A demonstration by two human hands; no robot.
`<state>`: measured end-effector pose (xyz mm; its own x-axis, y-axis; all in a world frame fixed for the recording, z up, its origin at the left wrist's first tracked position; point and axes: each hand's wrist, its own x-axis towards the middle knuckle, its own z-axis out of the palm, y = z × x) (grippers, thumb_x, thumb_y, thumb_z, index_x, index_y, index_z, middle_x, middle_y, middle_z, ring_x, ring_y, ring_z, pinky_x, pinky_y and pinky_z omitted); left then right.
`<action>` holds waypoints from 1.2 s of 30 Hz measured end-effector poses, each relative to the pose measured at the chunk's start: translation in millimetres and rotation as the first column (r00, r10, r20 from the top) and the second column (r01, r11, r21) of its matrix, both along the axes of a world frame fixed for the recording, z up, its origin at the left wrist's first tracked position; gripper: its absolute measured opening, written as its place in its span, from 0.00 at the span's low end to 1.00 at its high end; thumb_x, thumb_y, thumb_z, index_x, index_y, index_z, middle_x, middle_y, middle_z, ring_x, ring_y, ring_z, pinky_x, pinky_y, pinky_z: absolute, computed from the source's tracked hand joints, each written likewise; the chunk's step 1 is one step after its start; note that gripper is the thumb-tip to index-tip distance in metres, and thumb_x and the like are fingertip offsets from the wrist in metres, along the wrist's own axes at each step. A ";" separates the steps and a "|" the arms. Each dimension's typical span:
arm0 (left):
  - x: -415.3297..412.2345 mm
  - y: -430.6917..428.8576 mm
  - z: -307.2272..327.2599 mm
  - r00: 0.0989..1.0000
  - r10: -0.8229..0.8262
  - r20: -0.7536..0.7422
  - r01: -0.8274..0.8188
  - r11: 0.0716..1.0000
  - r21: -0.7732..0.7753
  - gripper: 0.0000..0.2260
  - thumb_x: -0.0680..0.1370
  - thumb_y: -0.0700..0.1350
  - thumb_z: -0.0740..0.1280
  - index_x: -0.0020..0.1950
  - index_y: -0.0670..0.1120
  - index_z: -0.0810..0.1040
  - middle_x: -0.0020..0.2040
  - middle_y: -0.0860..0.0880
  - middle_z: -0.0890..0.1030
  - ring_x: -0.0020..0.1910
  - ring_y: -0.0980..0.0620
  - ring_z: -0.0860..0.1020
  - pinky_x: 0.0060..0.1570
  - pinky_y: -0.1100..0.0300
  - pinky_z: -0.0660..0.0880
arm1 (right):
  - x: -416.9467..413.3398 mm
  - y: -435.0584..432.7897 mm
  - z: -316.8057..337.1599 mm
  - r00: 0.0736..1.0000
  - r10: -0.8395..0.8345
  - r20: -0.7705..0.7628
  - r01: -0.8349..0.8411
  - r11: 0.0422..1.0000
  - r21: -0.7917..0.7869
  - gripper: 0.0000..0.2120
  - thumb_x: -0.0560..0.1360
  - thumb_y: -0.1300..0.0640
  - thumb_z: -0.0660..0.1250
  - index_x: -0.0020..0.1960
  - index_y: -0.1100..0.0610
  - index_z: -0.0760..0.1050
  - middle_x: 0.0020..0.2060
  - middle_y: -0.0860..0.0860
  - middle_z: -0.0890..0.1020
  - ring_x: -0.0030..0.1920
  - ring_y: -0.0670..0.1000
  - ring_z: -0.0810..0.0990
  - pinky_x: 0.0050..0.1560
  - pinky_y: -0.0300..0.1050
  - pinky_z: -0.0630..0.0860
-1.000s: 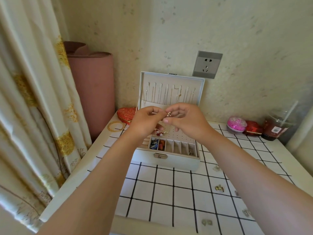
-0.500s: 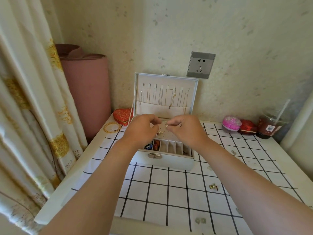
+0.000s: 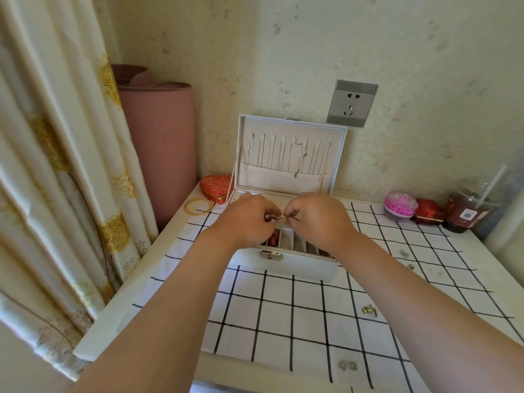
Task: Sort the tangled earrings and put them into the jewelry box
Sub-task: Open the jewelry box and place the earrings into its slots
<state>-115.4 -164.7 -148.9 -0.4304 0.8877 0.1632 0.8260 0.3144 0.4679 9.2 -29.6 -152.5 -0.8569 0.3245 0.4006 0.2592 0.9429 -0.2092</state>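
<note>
Both hands hover over the open jewelry box (image 3: 283,265), which sits against the far edge of the table (image 3: 107,327), left of its middle. The left hand (image 3: 246,222) and right hand (image 3: 319,221) have their fingers curled tight, and between them they pinch the tangled earrings (image 3: 274,219). This is a tiny knot of thin gold wire with small pearl-like beads, held just above the box's front row of compartments.

The likeliest trouble is pulling too hard. Wire this fine would probably bend, or a bead could pop off. A piece that slips free could drop into the wrong slot or bounce out onto the gridded cloth (image 3: 283,321). The forearms also cross above loose earrings (image 3: 369,310) lying on the cloth toward the right and front edges, so a careless sweep might knock them off.

The box looks like pale grey faux leather with a small metal clasp (image 3: 271,254). Its lining looks soft and cream-coloured, with narrow upright dividers in front and a perforated panel behind them. Slim gold chains (image 3: 297,160) hang in the raised lid (image 3: 292,123), close enough to snag on a lifted knuckle. The cloth is white with black lines and lies flat.
</note>
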 end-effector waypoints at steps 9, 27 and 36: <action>0.9 -0.5 -0.9 0.997 0.000 0.073 -0.001 1.000 0.022 0.19 0.74 0.43 0.66 0.65 0.55 0.78 0.58 0.52 0.80 0.59 0.51 0.74 0.60 0.49 0.75 | 5.7 7.6 9.2 0.985 0.092 0.143 -0.072 0.988 -0.138 0.15 0.75 0.61 0.69 0.59 0.49 0.82 0.47 0.44 0.85 0.49 0.47 0.82 0.50 0.47 0.78; 19.6 2.0 4.3 0.997 0.005 -0.075 0.004 0.993 0.120 0.15 0.76 0.48 0.67 0.62 0.53 0.79 0.57 0.53 0.78 0.62 0.53 0.70 0.60 0.58 0.69 | 44.0 13.9 25.1 0.992 -0.003 0.130 0.044 0.949 -0.314 0.10 0.75 0.57 0.70 0.53 0.44 0.82 0.44 0.37 0.81 0.49 0.41 0.80 0.54 0.45 0.77; 114.1 11.3 12.2 0.964 -0.264 0.017 0.264 0.964 -0.005 0.04 0.75 0.50 0.66 0.45 0.59 0.80 0.41 0.61 0.79 0.40 0.62 0.75 0.40 0.62 0.74 | 129.3 5.6 29.7 0.903 -0.054 0.427 0.174 0.953 -0.247 0.09 0.74 0.56 0.70 0.45 0.42 0.81 0.46 0.42 0.83 0.49 0.46 0.81 0.53 0.47 0.78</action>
